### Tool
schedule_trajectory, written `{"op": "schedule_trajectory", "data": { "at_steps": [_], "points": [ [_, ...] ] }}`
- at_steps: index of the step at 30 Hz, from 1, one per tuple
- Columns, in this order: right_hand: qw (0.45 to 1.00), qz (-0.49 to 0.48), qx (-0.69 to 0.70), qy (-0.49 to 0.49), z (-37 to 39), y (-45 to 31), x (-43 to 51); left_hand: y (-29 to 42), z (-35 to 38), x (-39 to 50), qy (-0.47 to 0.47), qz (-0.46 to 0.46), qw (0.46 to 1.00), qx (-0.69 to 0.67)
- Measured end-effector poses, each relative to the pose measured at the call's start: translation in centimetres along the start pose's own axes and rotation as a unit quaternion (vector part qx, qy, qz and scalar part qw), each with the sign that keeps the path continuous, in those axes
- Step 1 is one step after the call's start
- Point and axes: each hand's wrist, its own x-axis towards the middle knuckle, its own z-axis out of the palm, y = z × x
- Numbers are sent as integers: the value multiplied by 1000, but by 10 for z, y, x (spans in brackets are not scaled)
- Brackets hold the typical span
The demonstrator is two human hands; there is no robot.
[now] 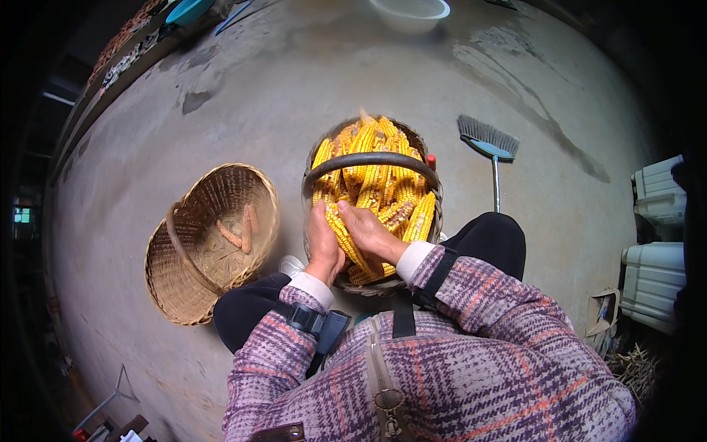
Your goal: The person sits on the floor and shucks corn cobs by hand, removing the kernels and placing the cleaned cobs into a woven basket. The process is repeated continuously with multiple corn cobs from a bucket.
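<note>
Between my knees stands a wicker basket [436,215] with a dark arched handle, heaped with yellow ears of dried corn [364,138]. Over its near part, my left hand [323,243] and my right hand [371,229] both hold one ear of corn [345,235], which slants between them with its far tip under my right thumb. Some kernels look loose at that tip. At my left a lighter wicker basket [182,276] leans towards me, with several bare corncobs [246,229] on its bottom.
A broom [490,141] lies on the concrete floor beyond my right knee. A pale plastic basin [411,16] stands at the far edge, a turquoise basin [188,11] at the far left. White containers [654,282] line the right side. A metal stand [117,393] is at the lower left.
</note>
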Motion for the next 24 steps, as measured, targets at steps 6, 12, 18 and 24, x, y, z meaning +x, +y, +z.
{"op": "schedule_trajectory", "data": {
  "at_steps": [6, 12, 18, 24],
  "points": [
    [989, -46, -120, 68, 8, -2, -3, -3, 5, -10, -13, 48, 997, 66],
    [992, 6, -109, 62, 0, -14, -10, -5, 10, -12, 25, 55, 997, 57],
    [1000, -9, 8, 1, 3, -16, -2, -2, -3, 2, 19, 25, 998, 49],
    [986, -88, -115, 87, 5, -12, -11, -8, -7, 3, 21, 25, 998, 58]
  ]
}}
